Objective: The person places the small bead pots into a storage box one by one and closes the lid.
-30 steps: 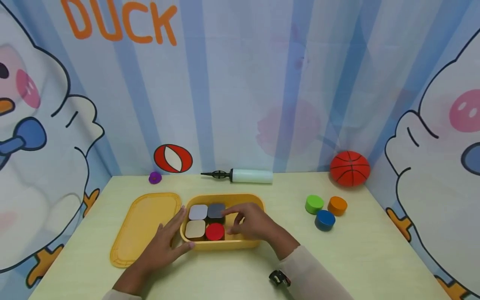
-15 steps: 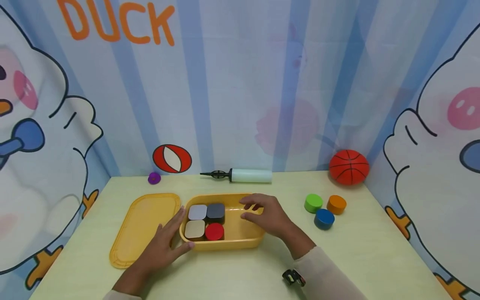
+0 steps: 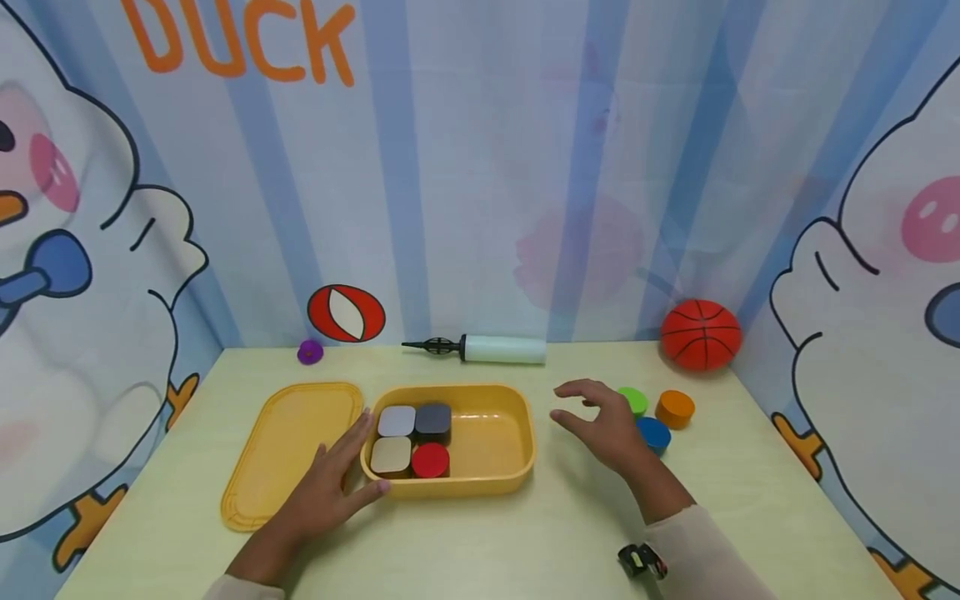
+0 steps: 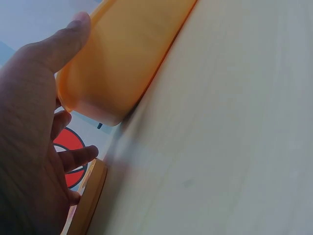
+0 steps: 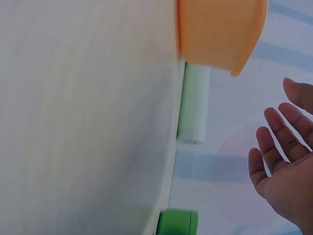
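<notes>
My left hand (image 3: 321,493) rests against the left end of a yellow box (image 3: 480,485), its thumb at the front rim and its fingers along the side. Inside the box's left half sit a light grey block (image 3: 397,421), a dark grey block (image 3: 433,421), a cream block (image 3: 391,456) and a red round block (image 3: 431,460). To the right of the box my right hand (image 3: 609,425) hovers, thumb and fingers spread apart, holding nothing. Just beyond it lie a green round block (image 3: 633,401), a blue one (image 3: 655,435) and an orange one (image 3: 675,409), the first two partly hidden behind the hand.
A yellow lid (image 3: 288,450) lies flat to the left of the box, partly under the left hand in this view. Along the back edge are a purple object (image 3: 310,352), a hand pump (image 3: 502,349) and a small basketball (image 3: 701,335). A printed curtain (image 3: 480,167) stands behind.
My right hand has moved from inside the box out over its right end to beside the round blocks, its fingers spreading. The left hand and the blocks in the box have stayed put.
</notes>
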A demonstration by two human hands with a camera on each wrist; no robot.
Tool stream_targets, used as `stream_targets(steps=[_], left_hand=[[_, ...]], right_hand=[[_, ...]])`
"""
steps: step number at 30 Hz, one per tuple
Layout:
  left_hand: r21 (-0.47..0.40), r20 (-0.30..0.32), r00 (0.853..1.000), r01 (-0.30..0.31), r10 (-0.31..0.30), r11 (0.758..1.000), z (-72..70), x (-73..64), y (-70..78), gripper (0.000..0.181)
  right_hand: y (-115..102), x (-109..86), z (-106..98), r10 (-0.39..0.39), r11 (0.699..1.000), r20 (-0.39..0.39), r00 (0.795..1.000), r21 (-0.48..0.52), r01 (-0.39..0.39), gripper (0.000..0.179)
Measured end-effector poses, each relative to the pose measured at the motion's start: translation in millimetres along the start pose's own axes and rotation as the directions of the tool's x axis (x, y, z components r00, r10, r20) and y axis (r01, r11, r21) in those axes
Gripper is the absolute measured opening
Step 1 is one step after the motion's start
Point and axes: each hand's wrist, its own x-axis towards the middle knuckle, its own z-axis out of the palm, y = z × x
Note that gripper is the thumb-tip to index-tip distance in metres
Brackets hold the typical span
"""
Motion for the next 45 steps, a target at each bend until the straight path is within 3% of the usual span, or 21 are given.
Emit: stream_targets(steps=[4, 11, 26, 32, 37, 45], left_hand=[[0.013, -0.014, 1.000, -0.017, 0.017, 1.000, -2.2, 0.5, -1.1, 0.099], [-0.015, -0.016, 0.999, -0.038, 0.038, 0.999, -1.8, 0.3, -1.8, 0.098], [0.001, -0.005, 1.000, -0.025, 0.025, 1.000, 0.5, 1.8, -0.5, 0.099], [-0.004, -0.003, 1.000, -0.021, 0.021, 1.000, 0.1, 1.8, -0.7, 0.099], [-0.005, -0.004, 1.000, -0.023, 0.023, 1.000, 1.0, 2.4, -2.9, 0.099], [-0.009, -0.006, 1.000, -0.024, 0.024, 1.000, 1.1, 0.8, -4.4, 0.099]], right_hand=[[10.2, -6.0, -15.0, 0.009, 1.000, -0.020, 1.000, -0.010, -0.009, 0.032], [22.2, -17.9, -37.4, 0.102, 0.995, -0.024, 0.994, -0.018, -0.103, 0.033], [47.3, -47.6, -80.7, 0.243, 0.963, -0.039, 0.969, -0.106, -0.246, 0.047], [62.5, -54.3, -92.3, 0.243, 0.957, -0.071, 0.967, -0.147, -0.251, 0.050], [71.0, -56.7, -96.8, 0.291, 0.950, -0.049, 0.956, -0.107, -0.294, 0.057], [83.5, -58.1, -95.5, 0.364, 0.931, 0.050, 0.930, -0.002, -0.365, 0.068]])
